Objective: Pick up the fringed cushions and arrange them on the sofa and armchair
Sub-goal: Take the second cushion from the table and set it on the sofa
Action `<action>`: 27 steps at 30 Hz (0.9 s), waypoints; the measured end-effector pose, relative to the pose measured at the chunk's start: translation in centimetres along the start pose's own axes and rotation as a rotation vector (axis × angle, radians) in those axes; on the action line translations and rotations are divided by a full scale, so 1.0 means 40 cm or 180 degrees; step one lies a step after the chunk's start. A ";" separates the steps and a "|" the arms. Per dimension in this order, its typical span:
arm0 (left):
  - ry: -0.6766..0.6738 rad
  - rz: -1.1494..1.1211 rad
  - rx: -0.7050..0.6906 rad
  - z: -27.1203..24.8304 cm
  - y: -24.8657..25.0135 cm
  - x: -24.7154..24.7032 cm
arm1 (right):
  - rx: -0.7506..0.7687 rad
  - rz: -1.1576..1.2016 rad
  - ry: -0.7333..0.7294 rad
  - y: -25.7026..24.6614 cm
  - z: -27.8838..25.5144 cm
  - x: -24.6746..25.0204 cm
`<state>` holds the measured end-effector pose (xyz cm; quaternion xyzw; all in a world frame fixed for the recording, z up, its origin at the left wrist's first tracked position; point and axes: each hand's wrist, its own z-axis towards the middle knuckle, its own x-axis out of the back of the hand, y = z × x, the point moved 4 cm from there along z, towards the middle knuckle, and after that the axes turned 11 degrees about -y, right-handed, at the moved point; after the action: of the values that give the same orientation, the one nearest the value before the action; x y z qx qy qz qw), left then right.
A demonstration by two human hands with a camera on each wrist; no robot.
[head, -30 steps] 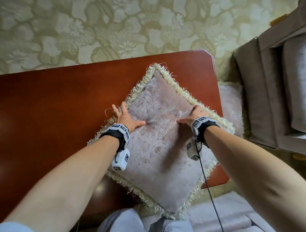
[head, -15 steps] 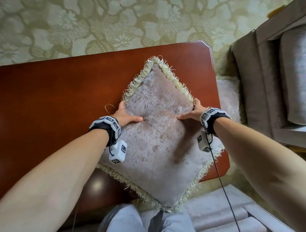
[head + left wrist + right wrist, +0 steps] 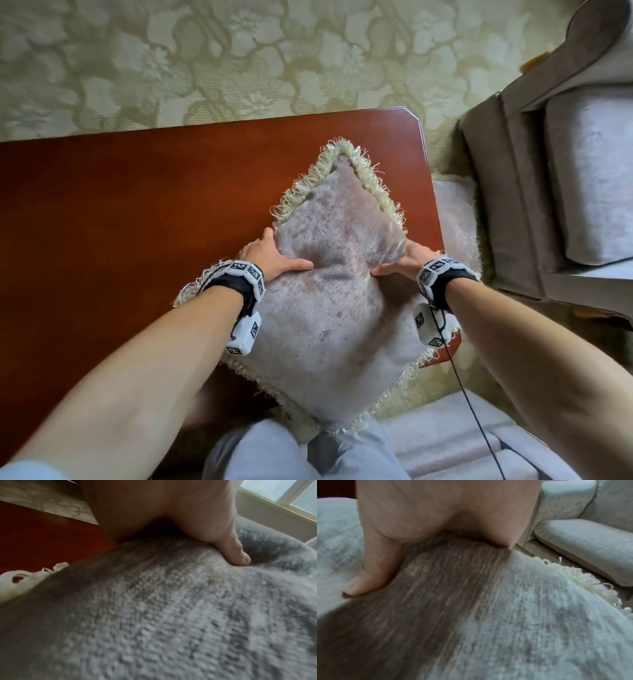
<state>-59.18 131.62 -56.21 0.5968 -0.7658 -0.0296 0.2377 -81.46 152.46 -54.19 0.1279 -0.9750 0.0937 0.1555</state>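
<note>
A pale pink-grey cushion with cream fringe [image 3: 335,308] is held corner-up over the red-brown table [image 3: 120,222]. My left hand [image 3: 270,255] grips its left edge, thumb pressed into the top face and fingers hidden underneath. My right hand [image 3: 407,262] grips the right edge the same way. In the left wrist view the thumb [image 3: 235,553] dents the fabric [image 3: 171,615]. In the right wrist view the thumb [image 3: 373,574] digs into the cushion [image 3: 505,615]. A second fringed cushion [image 3: 457,219] lies on the floor between the table and the armchair [image 3: 555,178].
The armchair stands at the right, its seat cushion [image 3: 596,171] bare. A sofa seat [image 3: 455,442] lies below my right arm, beside my knees. A floral carpet [image 3: 239,61] spreads beyond the table. A window [image 3: 283,492] shows in the left wrist view.
The cushion has come up off the table and tilted toward me. Both hands went from lying flat on its top to gripping its side edges.
</note>
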 end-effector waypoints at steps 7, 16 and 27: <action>0.0138 0.0200 -0.0173 -0.081 0.051 0.007 | -0.0152 -0.0409 0.0376 0.017 -0.105 0.011; 0.0505 0.0906 -0.0964 -0.226 0.303 0.039 | 0.0133 0.0403 0.0893 0.210 -0.306 0.055; 0.0487 0.1961 -0.1886 -0.426 0.663 -0.257 | -0.0510 0.1128 0.1532 0.596 -0.677 -0.086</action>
<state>-74.44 152.80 -35.79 0.2469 -0.8468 -0.1315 0.4525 -77.37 181.90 -33.42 -0.0827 -0.9216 0.0698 0.3728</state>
